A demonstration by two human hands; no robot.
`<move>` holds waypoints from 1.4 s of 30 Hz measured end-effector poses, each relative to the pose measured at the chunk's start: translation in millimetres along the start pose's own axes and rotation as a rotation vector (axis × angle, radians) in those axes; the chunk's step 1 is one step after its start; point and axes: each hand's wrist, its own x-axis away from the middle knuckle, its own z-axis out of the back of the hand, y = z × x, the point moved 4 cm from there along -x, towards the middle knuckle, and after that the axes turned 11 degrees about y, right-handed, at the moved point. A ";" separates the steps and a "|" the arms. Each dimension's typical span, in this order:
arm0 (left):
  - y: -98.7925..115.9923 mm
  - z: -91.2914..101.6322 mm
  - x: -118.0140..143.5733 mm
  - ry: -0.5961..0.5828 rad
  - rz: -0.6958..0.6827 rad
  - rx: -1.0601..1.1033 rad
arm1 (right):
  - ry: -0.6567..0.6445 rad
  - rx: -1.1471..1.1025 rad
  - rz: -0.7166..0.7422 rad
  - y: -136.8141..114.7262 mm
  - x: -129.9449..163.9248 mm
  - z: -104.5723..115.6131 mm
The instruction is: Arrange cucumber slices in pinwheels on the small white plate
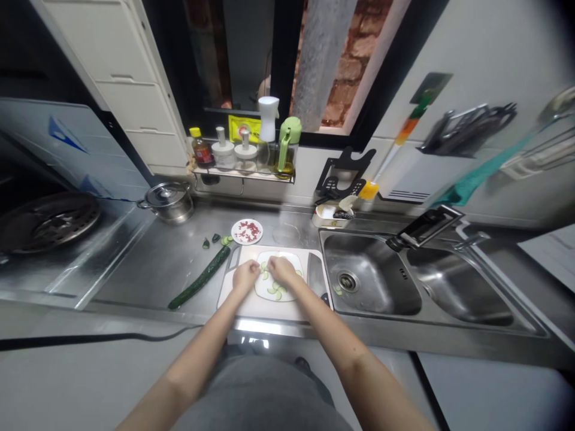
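Observation:
A white plate [291, 294] with pale green cucumber slices [275, 292] rests on the white cutting board [242, 306]. At the plate's left side, my left hand [245, 276] is closed in a pinch, its fingertips at a thin cucumber slice [264, 267]. My right hand [281, 269] reaches over the plate's upper part with curled fingers, and what they hold, if anything, is hidden. On the counter left of the board lies a long dark green cucumber [201, 280]. A wide knife blade [318, 276] lies along the board's right side.
Behind the board stands a small plate [247, 240] of chopped red pieces, beside cucumber ends [216, 237]. A lidded pot [168, 202] is at the back left. The double sink [372, 299] adjoins the board's right. A condiment shelf [245, 173] hangs behind.

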 end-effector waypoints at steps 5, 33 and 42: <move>-2.3 -4.7 -2.3 -0.012 -0.065 -0.127 | -0.024 0.058 -0.001 0.5 -0.3 -9.7; 7.6 -13.1 28.6 0.001 -0.599 -0.348 | -0.037 0.192 -0.010 -9.5 1.1 -8.7; 13.6 -12.2 28.3 -0.056 -0.596 -0.429 | -0.016 0.190 -0.016 -10.5 8.3 -6.8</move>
